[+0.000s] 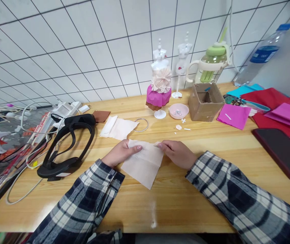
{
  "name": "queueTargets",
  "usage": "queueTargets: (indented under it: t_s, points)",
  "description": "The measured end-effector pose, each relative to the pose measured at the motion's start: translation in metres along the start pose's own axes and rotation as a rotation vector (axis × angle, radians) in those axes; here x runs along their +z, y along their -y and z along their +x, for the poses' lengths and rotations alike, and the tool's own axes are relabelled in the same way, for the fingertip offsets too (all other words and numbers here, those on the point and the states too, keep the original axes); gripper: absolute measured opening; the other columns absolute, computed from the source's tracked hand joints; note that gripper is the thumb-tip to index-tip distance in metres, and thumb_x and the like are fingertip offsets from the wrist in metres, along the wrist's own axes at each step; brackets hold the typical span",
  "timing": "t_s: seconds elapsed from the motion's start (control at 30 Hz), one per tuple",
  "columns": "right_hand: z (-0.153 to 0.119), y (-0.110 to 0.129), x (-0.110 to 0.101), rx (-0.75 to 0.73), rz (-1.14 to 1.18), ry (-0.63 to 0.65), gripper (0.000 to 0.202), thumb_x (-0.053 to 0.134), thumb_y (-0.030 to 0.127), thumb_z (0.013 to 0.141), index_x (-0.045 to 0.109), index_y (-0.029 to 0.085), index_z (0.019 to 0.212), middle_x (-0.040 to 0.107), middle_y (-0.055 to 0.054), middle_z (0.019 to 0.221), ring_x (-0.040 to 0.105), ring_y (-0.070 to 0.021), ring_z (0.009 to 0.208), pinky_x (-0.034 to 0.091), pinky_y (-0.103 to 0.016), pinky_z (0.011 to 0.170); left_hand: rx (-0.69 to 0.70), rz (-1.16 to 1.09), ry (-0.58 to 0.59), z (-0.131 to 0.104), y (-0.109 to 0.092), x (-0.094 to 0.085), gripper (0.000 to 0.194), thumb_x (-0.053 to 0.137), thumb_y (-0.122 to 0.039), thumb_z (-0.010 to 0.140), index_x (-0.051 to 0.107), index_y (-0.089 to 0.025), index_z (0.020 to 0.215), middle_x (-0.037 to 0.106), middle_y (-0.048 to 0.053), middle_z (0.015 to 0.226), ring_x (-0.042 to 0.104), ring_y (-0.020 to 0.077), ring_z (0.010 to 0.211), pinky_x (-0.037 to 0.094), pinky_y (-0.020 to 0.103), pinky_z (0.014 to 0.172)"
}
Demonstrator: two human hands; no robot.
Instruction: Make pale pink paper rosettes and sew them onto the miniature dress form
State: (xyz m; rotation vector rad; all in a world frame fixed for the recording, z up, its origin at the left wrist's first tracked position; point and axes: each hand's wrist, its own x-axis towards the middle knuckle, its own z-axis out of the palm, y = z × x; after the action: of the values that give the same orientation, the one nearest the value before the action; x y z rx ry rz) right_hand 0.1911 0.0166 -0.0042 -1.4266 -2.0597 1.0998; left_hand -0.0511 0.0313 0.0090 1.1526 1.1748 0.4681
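A thin, pale beige square of fabric (145,162) hangs slanted between my hands above the wooden table. My left hand (120,151) grips its upper left edge, the thumb lying on top. At the upper right corner my right hand (179,152) pinches with thumb and finger; a tiny thin sliver shows at those fingertips, too small to name. Just beyond the left hand lies more beige fabric (120,127), partly rolled, beside a thin metal ring (142,124). A small pale fabric flower (178,127) and white scraps lie further right.
Behind stand a dressed miniature mannequin (159,81), a bare one (183,57), a pink bowl (178,111) and a cardboard box (206,102). A black headset strap (68,149) is left; a phone (282,152), coloured fabrics (236,115) and a bottle (264,56) are right.
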Motion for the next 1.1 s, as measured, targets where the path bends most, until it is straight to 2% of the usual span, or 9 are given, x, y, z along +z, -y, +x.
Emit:
queueTargets:
  t_s: [0.17,0.47,0.63,0.9,1.1]
  points:
    - [-0.0015,0.0007,0.0003,0.011,0.010,0.008,0.046,0.029,0.050,0.096,0.044,0.020,0.065,0.051,0.003,0.060,0.046,-0.0121,0.059,0.028,-0.026,0.057,0.013,-0.012,0.013,0.0011,0.0021,-0.0023,0.037,0.072,-0.045,0.075,0.072,-0.012,0.093,0.075,0.007,0.086,0.066,0.0175,0.070,0.051,0.025,0.065]
    - [-0.0006,0.0003,0.0015,-0.031,-0.006,0.027,0.043,0.031,0.047,0.097,0.048,0.020,0.068,0.052,0.003,0.063,0.046,-0.0115,0.061,0.028,-0.025,0.058,0.016,-0.003,0.086,0.0024,0.0018,-0.0032,0.034,0.071,-0.042,0.076,0.073,-0.013,0.093,0.075,0.006,0.082,0.066,0.0167,0.067,0.051,0.025,0.065]
    - [-0.0004,-0.0002,0.0027,-0.071,-0.013,0.001,0.044,0.030,0.050,0.097,0.049,0.020,0.071,0.053,0.003,0.065,0.047,-0.0114,0.063,0.029,-0.025,0.059,0.067,0.034,0.119,0.0035,-0.0020,-0.0024,0.031,0.072,-0.036,0.076,0.073,-0.013,0.098,0.074,0.005,0.086,0.065,0.0149,0.072,0.050,0.023,0.068]
    - [-0.0006,-0.0012,0.0043,-0.063,-0.075,-0.012,0.044,0.033,0.054,0.095,0.045,0.020,0.070,0.050,0.004,0.063,0.045,-0.0111,0.059,0.027,-0.024,0.056,0.052,0.010,0.116,0.0033,-0.0018,-0.0025,0.035,0.070,-0.038,0.078,0.071,-0.013,0.103,0.075,0.007,0.089,0.066,0.0163,0.074,0.050,0.024,0.068]
    - [-0.0027,0.0017,0.0024,-0.040,-0.135,-0.051,0.038,0.036,0.052,0.095,0.050,0.021,0.077,0.057,0.003,0.068,0.049,-0.0122,0.063,0.027,-0.024,0.057,0.042,-0.007,0.103,0.0036,-0.0002,-0.0034,0.037,0.071,-0.039,0.077,0.072,-0.013,0.104,0.075,0.008,0.089,0.066,0.0173,0.074,0.051,0.025,0.069]
